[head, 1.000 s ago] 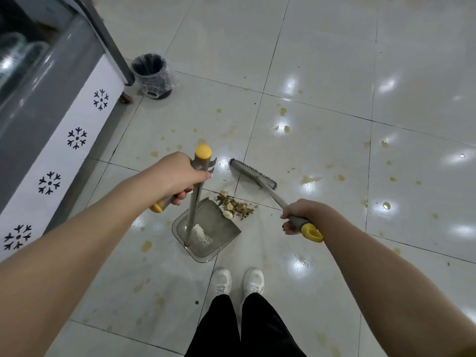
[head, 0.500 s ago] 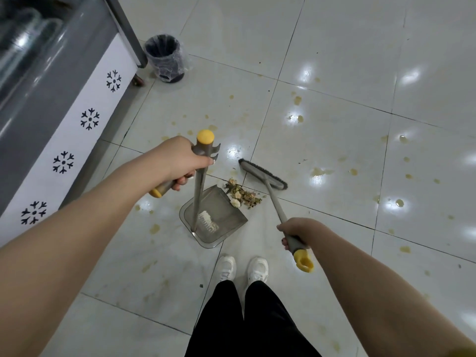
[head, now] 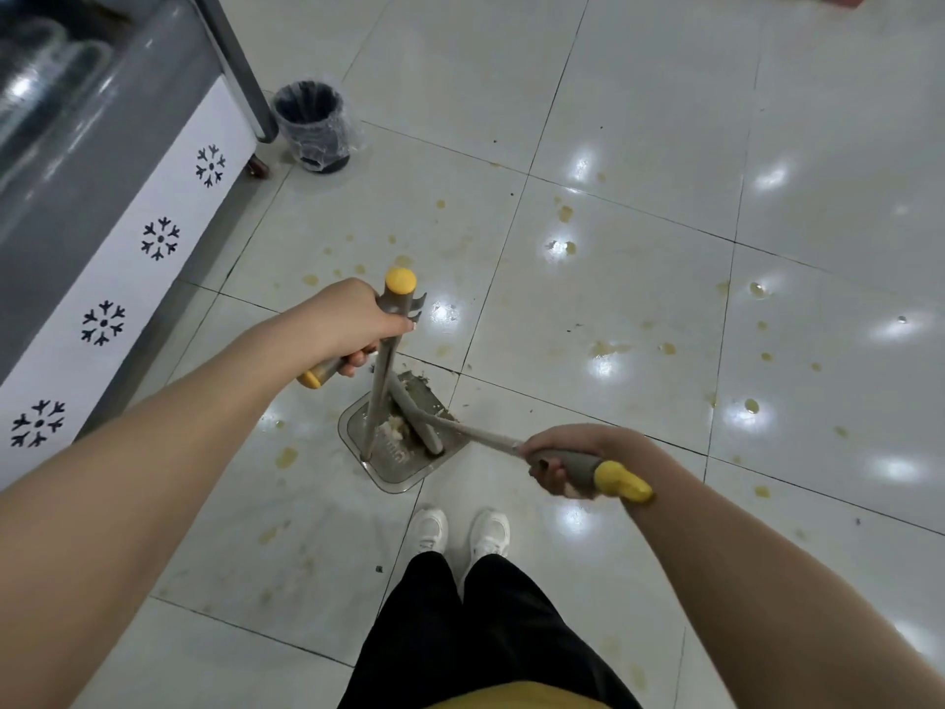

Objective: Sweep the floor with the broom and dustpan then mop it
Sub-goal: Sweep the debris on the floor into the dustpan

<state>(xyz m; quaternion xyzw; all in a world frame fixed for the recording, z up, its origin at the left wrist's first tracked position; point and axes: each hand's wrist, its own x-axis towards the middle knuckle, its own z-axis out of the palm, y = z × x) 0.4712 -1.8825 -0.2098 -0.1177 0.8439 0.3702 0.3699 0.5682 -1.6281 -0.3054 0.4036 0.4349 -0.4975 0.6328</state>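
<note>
Down on the pale tiled floor (head: 639, 145), at twelve o'clock from the person's white shoes (head: 490, 532) and just ahead of them, sits the grey dustpan (head: 404, 465), its mouth facing away toward one o'clock. Its pole rises nearly upright from the back of the pan and ends in a yellow cap. The left hand (head: 340, 319) grips the dustpan's handle near that top — fingers curled tight round a grey grip whose yellow tip sticks out below the palm toward seven o'clock. The right hand (head: 567, 455), at three o'clock from the pan, is closed round the grey grip of the broom (head: 475, 434), the yellow end poking out past the wrist toward four o'clock. From that hand the shaft runs low toward nine o'clock, and the broom's head lies inside the dustpan, blurred. Pale scraps (head: 394, 428) lie in the pan between the pole and the broom head. Yellowish stains (head: 565, 213) dot the tiles — most from twelve to three o'clock of the pan. At eleven o'clock, well apart, stands a small dark bin (head: 312, 127) lined with a clear bag, just beside the corner of a freezer cabinet (head: 128, 237) with black snowflake marks that runs along the nine o'clock side. Black trousers (head: 460, 631) fill the bottom of the view.
</note>
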